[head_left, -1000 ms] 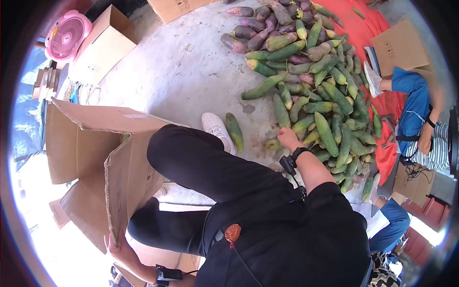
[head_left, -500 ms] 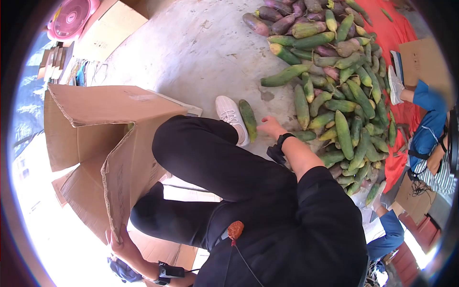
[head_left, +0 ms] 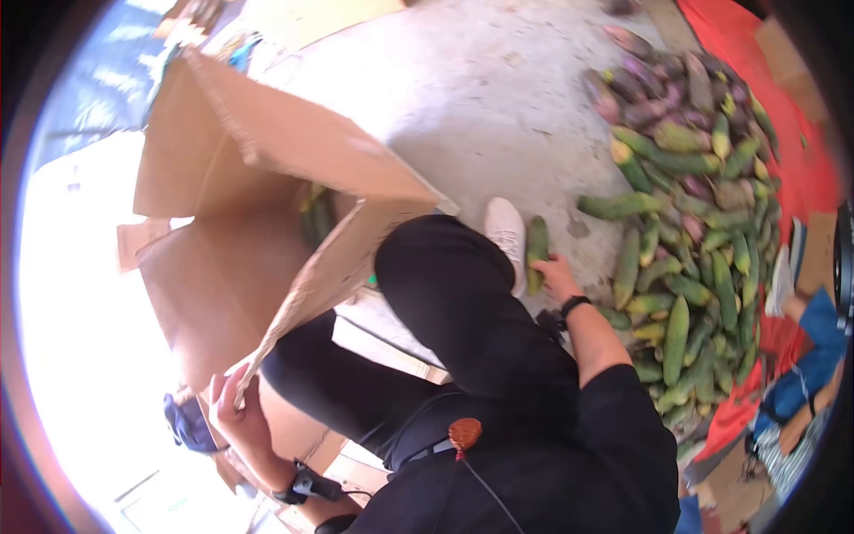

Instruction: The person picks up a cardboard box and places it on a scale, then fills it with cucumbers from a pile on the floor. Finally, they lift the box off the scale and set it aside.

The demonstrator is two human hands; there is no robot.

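A large cardboard box (head_left: 356, 147) stands at my left with its flaps up, and green radishes (head_left: 313, 214) show inside it. My left hand (head_left: 238, 418) is closed on the edge of its near flap. A single long green radish (head_left: 536, 240) lies on the floor beside my white shoe (head_left: 504, 233). The fingers of my right hand (head_left: 559, 278) are around that radish's near end. To the right of this hand spreads a heap of green radishes (head_left: 676, 329), with purple radishes (head_left: 649, 80) at its far end.
Red sheeting (head_left: 805, 178) runs along the heap's far right side. At the right edge another person's blue-clothed limb (head_left: 818, 325) and shoe (head_left: 781, 280) are visible. More cardboard (head_left: 311, 18) is at the top. Pale concrete floor (head_left: 471, 107) lies between box and heap.
My right hand has reached the radish beside the shoe and closed at its near end. The view has shifted, exposing more of the box's inside. My left hand still holds the flap.
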